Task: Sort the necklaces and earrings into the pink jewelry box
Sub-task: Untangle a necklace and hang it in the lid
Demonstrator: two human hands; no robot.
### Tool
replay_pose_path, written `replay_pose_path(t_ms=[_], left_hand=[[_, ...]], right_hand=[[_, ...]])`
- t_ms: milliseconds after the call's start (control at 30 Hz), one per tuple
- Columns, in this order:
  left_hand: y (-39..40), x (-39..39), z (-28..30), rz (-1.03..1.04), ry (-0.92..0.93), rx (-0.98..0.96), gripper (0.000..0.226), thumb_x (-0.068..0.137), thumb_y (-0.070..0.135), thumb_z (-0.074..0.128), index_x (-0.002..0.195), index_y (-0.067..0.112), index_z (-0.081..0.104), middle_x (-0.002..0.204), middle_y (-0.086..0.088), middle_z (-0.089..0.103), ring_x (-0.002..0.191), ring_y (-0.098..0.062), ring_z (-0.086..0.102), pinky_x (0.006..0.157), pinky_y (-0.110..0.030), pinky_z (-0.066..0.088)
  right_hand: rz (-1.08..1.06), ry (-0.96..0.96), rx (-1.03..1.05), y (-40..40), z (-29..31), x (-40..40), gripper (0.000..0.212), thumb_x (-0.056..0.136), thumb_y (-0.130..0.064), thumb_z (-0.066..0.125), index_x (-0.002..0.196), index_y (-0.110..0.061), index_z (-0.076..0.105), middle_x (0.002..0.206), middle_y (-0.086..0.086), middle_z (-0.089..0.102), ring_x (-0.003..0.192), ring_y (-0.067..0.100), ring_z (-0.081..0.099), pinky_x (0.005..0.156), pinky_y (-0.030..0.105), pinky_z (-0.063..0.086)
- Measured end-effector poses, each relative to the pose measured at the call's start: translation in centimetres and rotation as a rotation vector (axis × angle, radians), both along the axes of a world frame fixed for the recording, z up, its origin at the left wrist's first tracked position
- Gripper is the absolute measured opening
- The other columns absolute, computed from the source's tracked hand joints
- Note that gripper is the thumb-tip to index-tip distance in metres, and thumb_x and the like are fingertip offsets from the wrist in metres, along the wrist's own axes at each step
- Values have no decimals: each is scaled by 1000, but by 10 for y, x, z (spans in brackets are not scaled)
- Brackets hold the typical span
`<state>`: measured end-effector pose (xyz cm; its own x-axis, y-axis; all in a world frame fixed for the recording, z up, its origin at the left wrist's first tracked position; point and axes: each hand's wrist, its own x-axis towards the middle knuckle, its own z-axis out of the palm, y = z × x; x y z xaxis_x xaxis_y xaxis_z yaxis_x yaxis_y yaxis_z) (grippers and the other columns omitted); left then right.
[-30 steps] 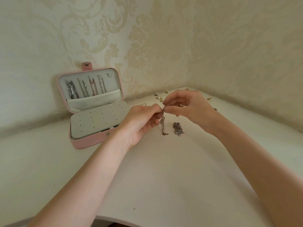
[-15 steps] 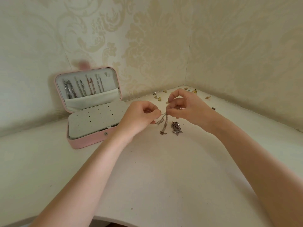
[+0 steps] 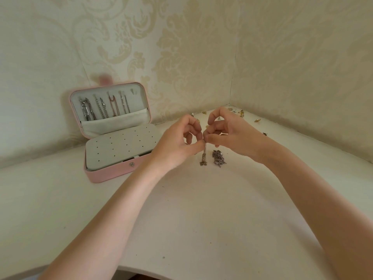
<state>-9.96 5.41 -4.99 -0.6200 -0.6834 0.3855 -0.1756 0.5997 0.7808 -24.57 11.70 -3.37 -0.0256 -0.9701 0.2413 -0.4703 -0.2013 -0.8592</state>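
A thin, pale metal necklace chain point(image 3: 203, 154) hangs doubled from the meeting fingertips of both hands, its lower end just reaching the white table top point(image 3: 201, 219). The left hand point(image 3: 177, 142) pinches its top between thumb and forefinger, the other fingers curled in. The right hand point(image 3: 232, 134) pinches the same spot from the other side, with its remaining fingers arched and raised. Just right of the hanging chain lies a small heap of dark grey tangled chains point(image 3: 219, 158) on the table.

To the left stands the open pink rectangular jewelry box point(image 3: 113, 174), its lid leaning back against the wall. Inside the lid four necklaces point(image 3: 104, 107) hang in a row above a white fabric pocket; the base holds a pale grey panel dotted with small holes point(image 3: 121, 146). A metal snap sits on the box's front wall. No writing or brand can be read anywhere.

Small gold-coloured earrings point(image 3: 241, 113) are scattered on the table in the far corner, beneath cream damask-patterned wallpaper point(image 3: 181, 47).
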Motion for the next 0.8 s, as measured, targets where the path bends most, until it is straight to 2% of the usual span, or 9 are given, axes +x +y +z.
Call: replay_pose_path(t_ms=[100, 200, 267, 333, 433, 567, 800], left_hand=[[3, -3, -4, 26, -84, -72, 28, 75, 4, 63, 80, 25, 45, 69, 11, 54, 58, -10, 38, 58, -25, 34], [0, -1, -7, 102, -141, -121, 24, 74, 4, 62, 84, 21, 49, 69, 10, 54, 55, -8, 40, 56, -19, 35], [-3, 2, -5, 117, -62, -25, 23, 74, 3, 63, 85, 21, 53, 70, 9, 56, 58, -6, 45, 60, -17, 39], [-4, 3, -1, 91, 74, 110, 25, 77, 0, 61, 85, 23, 56, 72, 7, 57, 60, -8, 49, 63, -22, 42], [-1, 4, 4, 19, 160, 196, 25, 82, -2, 57, 91, 21, 55, 75, 6, 57, 56, -5, 49, 60, -18, 43], [-2, 5, 4, -7, 150, 190, 25, 83, -1, 59, 93, 21, 50, 77, 6, 57, 59, -3, 50, 58, -16, 43], [-4, 3, 1, 13, 122, 140, 29, 80, 0, 63, 87, 25, 50, 75, 7, 58, 63, -7, 52, 65, -23, 43]], right_hand=[[-1, 64, 36, -2, -3, 2, 32, 84, 3, 59, 85, -22, 38, 73, -1, 61, 63, 11, 48, 58, 16, 39], [-51, 12, 13, -3, -4, 4, 30, 83, 2, 58, 84, -22, 39, 72, -1, 59, 65, 16, 45, 62, 21, 40], [-90, -60, -21, -2, -2, 1, 28, 83, 1, 59, 86, -21, 41, 72, -1, 60, 63, 16, 46, 63, 22, 41], [-99, -62, -47, -1, -1, -2, 26, 82, -1, 63, 90, -20, 47, 72, -2, 63, 62, 13, 50, 61, 19, 43], [-62, -9, -57, -2, -3, -4, 13, 82, -4, 66, 89, -16, 66, 76, -3, 66, 69, 8, 53, 59, 16, 45], [-75, 6, -110, -2, -2, -1, 13, 83, -8, 66, 77, -18, 72, 73, -8, 67, 62, -2, 51, 57, 13, 42], [-87, 83, -144, -3, -3, -1, 20, 79, -9, 71, 67, -25, 68, 63, -16, 61, 58, -1, 47, 60, 7, 37]])
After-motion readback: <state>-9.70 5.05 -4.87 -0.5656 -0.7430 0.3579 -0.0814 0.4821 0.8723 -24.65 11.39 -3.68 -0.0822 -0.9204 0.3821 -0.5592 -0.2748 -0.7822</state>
